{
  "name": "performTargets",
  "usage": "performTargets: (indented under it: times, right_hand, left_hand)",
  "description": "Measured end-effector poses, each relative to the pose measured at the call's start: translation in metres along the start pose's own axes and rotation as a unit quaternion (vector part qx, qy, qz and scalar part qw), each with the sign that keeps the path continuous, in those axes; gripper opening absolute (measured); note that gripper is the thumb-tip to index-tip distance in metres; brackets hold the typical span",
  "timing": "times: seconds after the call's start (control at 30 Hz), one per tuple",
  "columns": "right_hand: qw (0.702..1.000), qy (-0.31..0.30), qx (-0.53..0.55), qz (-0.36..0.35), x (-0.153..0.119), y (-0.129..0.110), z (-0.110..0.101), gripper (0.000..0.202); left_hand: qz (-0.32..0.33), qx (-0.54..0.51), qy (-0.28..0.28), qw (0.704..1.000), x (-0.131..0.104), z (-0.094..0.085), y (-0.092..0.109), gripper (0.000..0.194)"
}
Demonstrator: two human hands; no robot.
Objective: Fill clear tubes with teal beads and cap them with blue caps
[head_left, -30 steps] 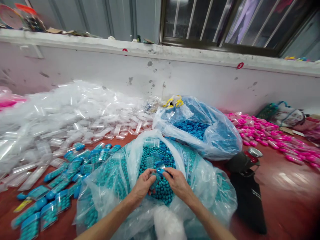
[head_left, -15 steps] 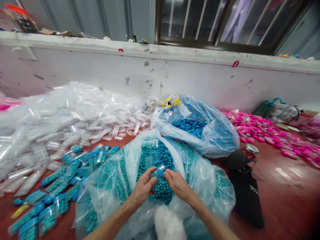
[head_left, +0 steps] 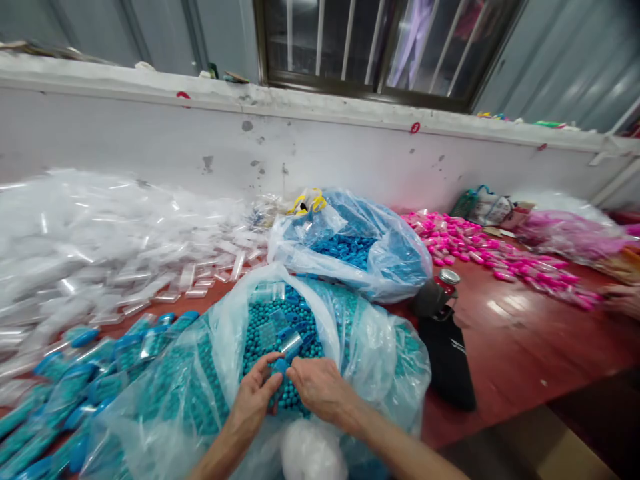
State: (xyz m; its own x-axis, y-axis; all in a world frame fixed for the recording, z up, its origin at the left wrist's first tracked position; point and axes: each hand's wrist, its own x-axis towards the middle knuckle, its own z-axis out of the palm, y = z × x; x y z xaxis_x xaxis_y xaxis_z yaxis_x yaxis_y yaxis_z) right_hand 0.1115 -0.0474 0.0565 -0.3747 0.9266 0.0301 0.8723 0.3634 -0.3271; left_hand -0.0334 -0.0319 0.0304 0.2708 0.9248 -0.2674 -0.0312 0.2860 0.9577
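Over an open plastic bag (head_left: 227, 327) of teal beads (head_left: 265, 320), my left hand (head_left: 257, 390) pinches a small blue-capped container (head_left: 281, 366) between thumb and fingers. My right hand (head_left: 320, 387) is closed against the other side of the same container, its fingertips on the blue part. Just beyond the fingers, a clear tube with a blue part (head_left: 291, 344) lies on the beads. More small clear and blue pieces rest in the bag's mouth.
Bead-filled blue-capped containers (head_left: 107, 363) lie left, with clear tubes (head_left: 115, 247) behind. A bag of blue pieces (head_left: 350, 250) sits beyond. Pink pieces (head_left: 490, 250), a jar (head_left: 447, 279) and a black pouch (head_left: 447, 360) are right. Another person's hand (head_left: 623, 300) shows at the right edge.
The view has turned right, so the scene sits further left. My hands hold a blue-capped container lower over the beads, and a clear tube now lies just beyond them.
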Motion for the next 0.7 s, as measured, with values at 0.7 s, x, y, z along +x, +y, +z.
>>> performTargets:
  times: [0.7]
  right_hand:
    - [0.881, 0.016, 0.468, 0.062, 0.009, 0.008, -0.008, 0.012]
  left_hand:
    - [0.032, 0.046, -0.063, 0.996, -0.012, -0.004, 0.008, 0.043]
